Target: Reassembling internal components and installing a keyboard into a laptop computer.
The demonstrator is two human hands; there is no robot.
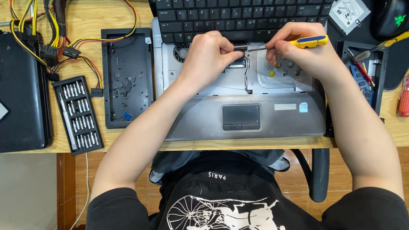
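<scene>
Hands (258,51) hide screwdriver (309,42) tip.

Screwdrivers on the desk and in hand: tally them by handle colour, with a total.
Yellow and blue: 1, in the right hand, screwdriver
Yellow: 1, yellow screwdriver
Red: 1, red screwdriver
Total: 3

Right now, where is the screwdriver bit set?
In the head view, the black bit set lies on the desk's left side, between the closed black laptop and the black tray.

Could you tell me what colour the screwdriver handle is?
The screwdriver handle is yellow with blue, seen in the head view.
</scene>
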